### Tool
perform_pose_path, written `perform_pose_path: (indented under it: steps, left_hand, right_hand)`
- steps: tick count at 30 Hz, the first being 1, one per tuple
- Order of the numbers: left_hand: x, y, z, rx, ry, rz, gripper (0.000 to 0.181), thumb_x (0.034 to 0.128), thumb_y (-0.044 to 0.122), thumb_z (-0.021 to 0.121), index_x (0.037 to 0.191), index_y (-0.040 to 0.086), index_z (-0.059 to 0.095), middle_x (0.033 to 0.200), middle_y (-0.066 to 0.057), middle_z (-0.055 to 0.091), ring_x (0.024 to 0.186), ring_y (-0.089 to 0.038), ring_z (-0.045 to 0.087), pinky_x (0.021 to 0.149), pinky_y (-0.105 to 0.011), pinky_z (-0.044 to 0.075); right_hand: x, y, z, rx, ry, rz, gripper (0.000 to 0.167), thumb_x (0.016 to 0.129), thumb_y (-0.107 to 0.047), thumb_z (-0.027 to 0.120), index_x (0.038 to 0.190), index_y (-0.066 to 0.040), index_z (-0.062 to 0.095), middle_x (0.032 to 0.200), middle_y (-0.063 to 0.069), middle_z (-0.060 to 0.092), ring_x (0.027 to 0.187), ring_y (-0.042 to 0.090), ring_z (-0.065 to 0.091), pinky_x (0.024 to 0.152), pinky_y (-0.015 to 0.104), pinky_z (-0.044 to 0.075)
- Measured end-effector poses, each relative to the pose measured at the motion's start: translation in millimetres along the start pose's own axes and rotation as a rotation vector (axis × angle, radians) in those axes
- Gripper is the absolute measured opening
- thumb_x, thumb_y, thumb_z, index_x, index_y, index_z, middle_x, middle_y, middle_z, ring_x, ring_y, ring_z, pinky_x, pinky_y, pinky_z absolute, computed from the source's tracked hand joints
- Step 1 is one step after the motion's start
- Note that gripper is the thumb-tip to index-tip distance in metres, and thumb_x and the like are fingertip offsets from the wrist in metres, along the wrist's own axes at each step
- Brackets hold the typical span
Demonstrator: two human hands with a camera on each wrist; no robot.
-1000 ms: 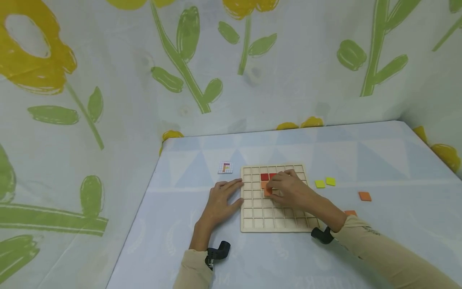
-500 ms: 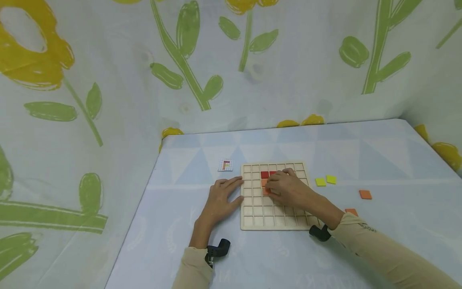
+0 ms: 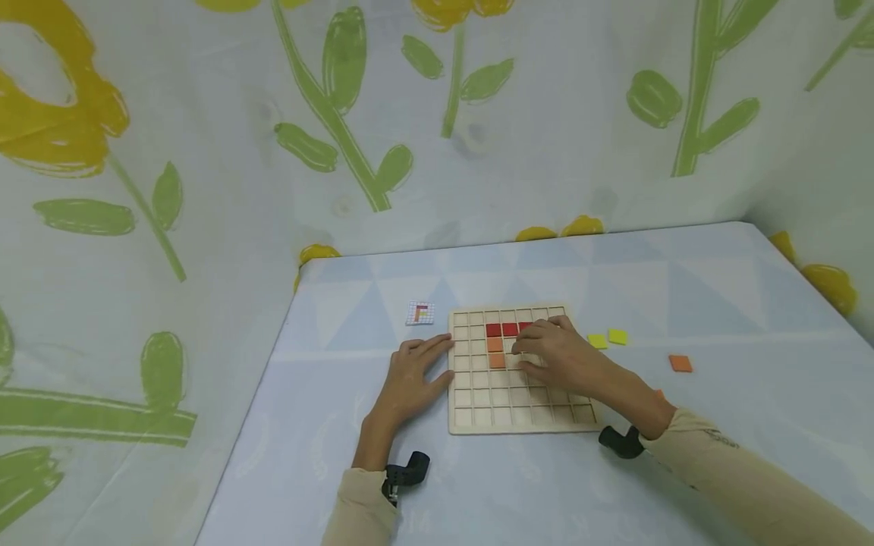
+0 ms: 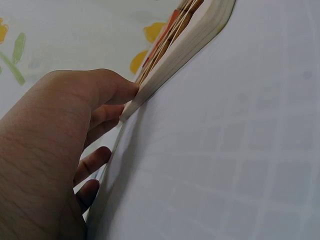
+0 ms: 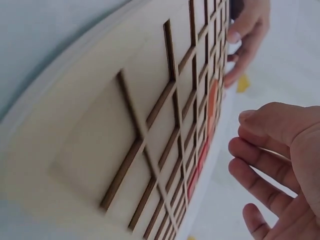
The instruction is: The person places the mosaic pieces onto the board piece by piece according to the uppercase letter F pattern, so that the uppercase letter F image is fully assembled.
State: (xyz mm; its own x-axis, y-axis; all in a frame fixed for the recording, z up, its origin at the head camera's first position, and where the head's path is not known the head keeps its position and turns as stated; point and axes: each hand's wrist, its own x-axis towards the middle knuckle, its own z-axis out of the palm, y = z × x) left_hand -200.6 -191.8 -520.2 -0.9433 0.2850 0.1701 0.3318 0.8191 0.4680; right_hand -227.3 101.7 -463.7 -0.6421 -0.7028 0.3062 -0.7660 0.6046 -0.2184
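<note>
A wooden grid board (image 3: 481,418) lies on the table. Set in its squares are a row of red tiles (image 3: 509,330), whose right end the right hand partly hides, and a column of two orange tiles (image 3: 496,360) below the leftmost red one. My right hand (image 3: 563,355) hovers over the board just right of the orange tiles. In the right wrist view its fingers (image 5: 260,155) are loosely bent, apart from the board, with nothing between them. My left hand (image 3: 408,383) touches the board's left edge with thumb and fingertips, as the left wrist view also shows.
A small card (image 3: 420,313) with a printed grid pattern lies beyond the left hand. Right of the board are two yellow tiles (image 3: 617,336) and a loose orange tile (image 3: 680,364). Another orange tile (image 3: 659,393) is mostly behind the right forearm. A flowered cloth wall (image 3: 478,182) rises behind the table.
My right hand has let go of the lower orange tile, which now lies in its square, and has drawn back slightly to the right. The left hand stays at the board's edge.
</note>
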Motion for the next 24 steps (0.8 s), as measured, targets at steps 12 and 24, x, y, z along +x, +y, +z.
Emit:
perform_pose_path:
  steps: [12, 24]
  left_hand:
    - [-0.7, 0.6, 0.4, -0.010, -0.009, -0.013, 0.053, 0.0939, 0.037, 0.062, 0.145, 0.025, 0.055, 0.153, 0.011, 0.045, 0.133, -0.023, 0.040, 0.104, -0.048, 0.033]
    - [1.2, -0.4, 1.7, -0.031, -0.009, -0.022, 0.053, 0.0942, 0.036, 0.063, 0.146, 0.026, 0.054, 0.152, 0.013, 0.045, 0.134, -0.024, 0.038, 0.106, -0.048, 0.030]
  right_hand:
    - [-52.1, 18.2, -25.0, -0.004, 0.035, 0.107, 0.023, 0.080, -0.012, 0.083, 0.101, -0.011, 0.075, 0.105, 0.002, 0.070, 0.103, 0.025, 0.063, 0.092, 0.051, 0.039]
    - [-98.4, 33.1, -46.7, -0.045, 0.135, 0.137, 0.028, 0.073, -0.005, 0.085, 0.098, -0.014, 0.075, 0.102, 0.001, 0.069, 0.099, 0.025, 0.061, 0.087, 0.049, 0.036]
